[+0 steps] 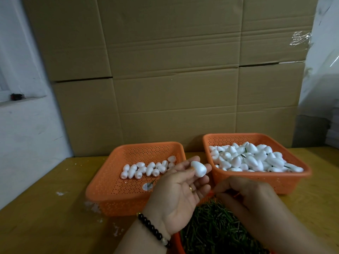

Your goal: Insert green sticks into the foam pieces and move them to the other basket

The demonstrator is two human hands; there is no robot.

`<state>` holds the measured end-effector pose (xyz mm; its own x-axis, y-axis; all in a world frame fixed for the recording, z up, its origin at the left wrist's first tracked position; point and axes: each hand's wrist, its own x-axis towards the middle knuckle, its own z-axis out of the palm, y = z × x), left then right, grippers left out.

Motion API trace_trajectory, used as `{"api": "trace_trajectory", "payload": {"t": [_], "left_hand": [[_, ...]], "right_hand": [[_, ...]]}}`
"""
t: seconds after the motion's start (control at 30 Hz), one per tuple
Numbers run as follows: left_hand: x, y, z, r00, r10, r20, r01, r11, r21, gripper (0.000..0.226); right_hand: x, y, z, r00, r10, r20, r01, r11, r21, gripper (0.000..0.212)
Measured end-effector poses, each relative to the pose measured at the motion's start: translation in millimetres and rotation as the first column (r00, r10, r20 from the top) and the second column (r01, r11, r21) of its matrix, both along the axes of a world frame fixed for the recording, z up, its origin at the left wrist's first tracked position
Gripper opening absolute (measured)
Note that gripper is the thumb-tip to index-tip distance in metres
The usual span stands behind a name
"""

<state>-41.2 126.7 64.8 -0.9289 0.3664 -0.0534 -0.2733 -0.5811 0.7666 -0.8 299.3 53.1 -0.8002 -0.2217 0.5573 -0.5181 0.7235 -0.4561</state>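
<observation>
My left hand (180,197) is raised palm up and pinches a white egg-shaped foam piece (198,168) between thumb and fingertips. My right hand (245,200) is blurred, fingers curled, over a pile of green sticks (214,228) in a near orange container; I cannot tell whether it holds a stick. The left orange basket (113,182) holds a row of several plain foam pieces (148,169). The right orange basket (286,182) is heaped with foam pieces (251,160) that have green sticks poking out.
Both baskets stand on a yellow wooden table (45,208) with white foam crumbs near the left basket. A wall of cardboard boxes (174,79) rises right behind them. A white wall and a sill are at the left.
</observation>
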Motion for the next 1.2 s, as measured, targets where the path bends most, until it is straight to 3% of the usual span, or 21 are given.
{"api": "trace_trajectory", "payload": {"t": [0.1,0.2,0.27,0.37,0.53,0.67,0.73,1.2], "left_hand": [[-0.8,-2.7,2.1,0.991,-0.066,0.118,0.053,0.992,0.112,0.017],[-1.1,-2.3,2.0,0.979,-0.094,0.179,0.061,0.982,0.18,0.02],[-0.3,-1.0,1.4,0.973,-0.115,0.202,0.071,0.975,0.21,0.021],[2.3,1.7,1.4,0.966,-0.137,0.221,0.088,0.973,0.215,0.028],[7.9,6.5,3.6,0.967,-0.155,0.203,0.115,0.974,0.195,0.02],[9.4,7.8,3.3,0.972,-0.137,0.192,0.109,0.983,0.15,0.019],[10.0,8.5,3.0,0.973,-0.135,0.189,0.112,0.986,0.123,0.018],[13.0,15.1,-0.1,0.973,-0.135,0.186,0.124,0.99,0.072,0.021]], "right_hand": [[-0.7,1.0,-0.8,0.999,0.003,-0.039,-0.01,0.98,-0.199,0.037],[0.3,-3.2,0.0,0.996,0.017,-0.082,-0.053,0.887,-0.458,0.019],[1.6,-6.0,1.6,0.992,-0.009,-0.123,-0.057,0.849,-0.525,0.018],[1.6,-6.5,3.2,0.975,-0.099,-0.2,-0.004,0.889,-0.458,0.018],[-1.6,-4.1,-0.5,0.952,-0.15,-0.266,0.053,0.94,-0.338,0.022],[-5.2,-2.2,-2.2,0.928,-0.161,-0.335,0.072,0.963,-0.261,0.003],[-6.3,-2.1,-2.4,0.914,-0.167,-0.369,0.09,0.972,-0.218,0.01],[-12.8,-1.9,-9.6,0.882,-0.154,-0.445,0.074,0.979,-0.191,0.006]]}}
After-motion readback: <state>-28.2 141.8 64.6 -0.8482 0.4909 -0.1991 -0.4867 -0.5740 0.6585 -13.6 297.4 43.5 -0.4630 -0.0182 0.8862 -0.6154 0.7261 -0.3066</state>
